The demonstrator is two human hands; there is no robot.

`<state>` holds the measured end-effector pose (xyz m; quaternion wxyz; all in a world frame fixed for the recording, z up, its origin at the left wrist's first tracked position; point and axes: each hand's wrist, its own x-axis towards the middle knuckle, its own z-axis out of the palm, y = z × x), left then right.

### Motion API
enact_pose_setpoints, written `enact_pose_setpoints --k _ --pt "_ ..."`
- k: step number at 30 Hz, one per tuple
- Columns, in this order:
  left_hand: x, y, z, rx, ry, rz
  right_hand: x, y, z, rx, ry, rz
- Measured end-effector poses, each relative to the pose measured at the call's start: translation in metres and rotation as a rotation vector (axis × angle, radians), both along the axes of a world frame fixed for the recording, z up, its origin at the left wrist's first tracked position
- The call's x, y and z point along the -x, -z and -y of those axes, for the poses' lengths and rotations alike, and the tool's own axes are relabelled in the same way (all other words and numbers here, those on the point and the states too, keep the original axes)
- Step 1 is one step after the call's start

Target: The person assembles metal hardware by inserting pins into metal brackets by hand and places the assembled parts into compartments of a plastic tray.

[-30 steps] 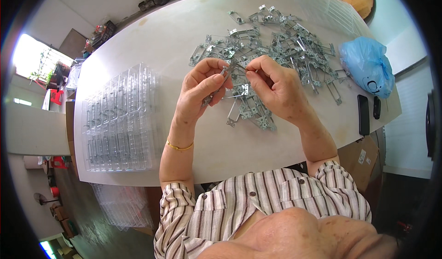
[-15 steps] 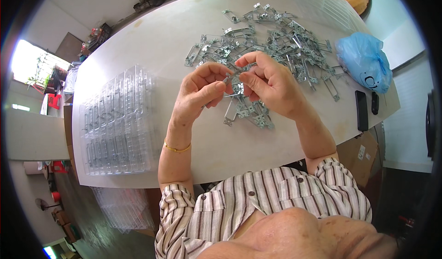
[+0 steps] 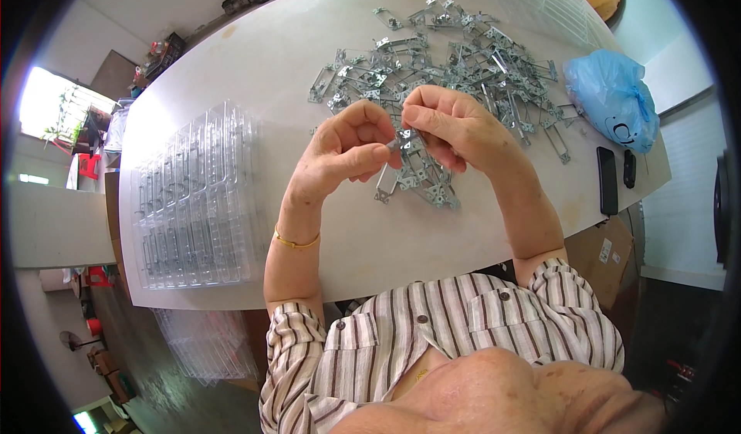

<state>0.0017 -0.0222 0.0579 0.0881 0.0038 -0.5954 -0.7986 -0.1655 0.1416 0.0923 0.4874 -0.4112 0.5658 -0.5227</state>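
My left hand [image 3: 343, 152] pinches a small metal bracket [image 3: 394, 144] between thumb and fingers, above the table. My right hand [image 3: 457, 128] is closed at the bracket's other side, thumb against the fingertips; much of the bracket is hidden by the fingers. Just behind and below both hands spreads a heap of grey metal brackets [image 3: 505, 67], thin frames with flat perforated ends. To the left lies a clear plastic tray [image 3: 245, 195], its slots partly filled with rows of similar metal pieces.
A blue plastic bag [image 3: 610, 98] sits at the table's right, with a black phone [image 3: 607, 181] and a small dark object [image 3: 629, 169] in front. Clear trays [image 3: 567, 10] lie at the far right edge; more clear trays [image 3: 204, 345] are stacked below the table's left front.
My right hand has shifted slightly up, its index finger curling in against the thumb. My left hand has stayed nearly in place, still pinching the bracket.
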Motion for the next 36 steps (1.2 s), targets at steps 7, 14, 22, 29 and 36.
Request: enact_pose_setpoints --k 7,14,22,29,36 --pt "0.005 0.001 -0.005 -0.040 -0.027 -0.015 -0.003 0.006 0.004 0.187 0.288 -0.044" --pt "0.005 0.005 0.001 -0.243 -0.121 -0.067 -0.021 0.015 0.003 0.483 0.347 -0.139" --pt "0.006 0.004 -0.001 -0.251 -0.121 -0.076 -0.025 0.029 0.014 0.711 0.471 -0.599" --pt "0.005 0.005 -0.002 -0.189 -0.114 -0.094 -0.024 0.027 0.014 0.738 0.493 -0.915" --pt "0.004 0.004 -0.004 -0.111 -0.116 -0.089 -0.028 0.028 0.010 0.508 0.403 -0.697"
